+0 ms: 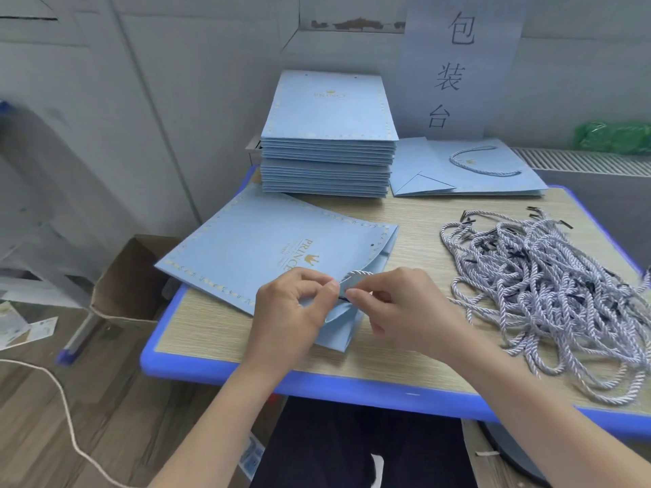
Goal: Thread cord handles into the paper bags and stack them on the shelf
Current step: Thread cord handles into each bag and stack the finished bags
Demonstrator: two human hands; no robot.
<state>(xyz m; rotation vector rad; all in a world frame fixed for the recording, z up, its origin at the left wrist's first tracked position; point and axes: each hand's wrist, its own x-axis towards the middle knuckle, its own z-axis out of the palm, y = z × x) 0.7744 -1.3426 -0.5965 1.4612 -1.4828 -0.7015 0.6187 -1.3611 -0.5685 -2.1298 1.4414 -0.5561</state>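
A flat light-blue paper bag (253,255) lies on the table in front of me, its open top edge toward my hands. My left hand (292,304) pinches the bag's upper lip near a punched hole. My right hand (398,304) pinches the dark tip of a twisted white-grey cord handle (357,274), which loops up just above my fingers. A tangled pile of several more cord handles (549,283) lies on the right side of the table. A tall stack of flat bags (327,160) stands at the back.
A bag with a cord handle fitted (468,170) lies at the back right beside the stack. The wood-grain table has a blue rim (218,371). An open cardboard box (130,280) sits on the floor to the left. A paper sign (458,65) hangs on the wall.
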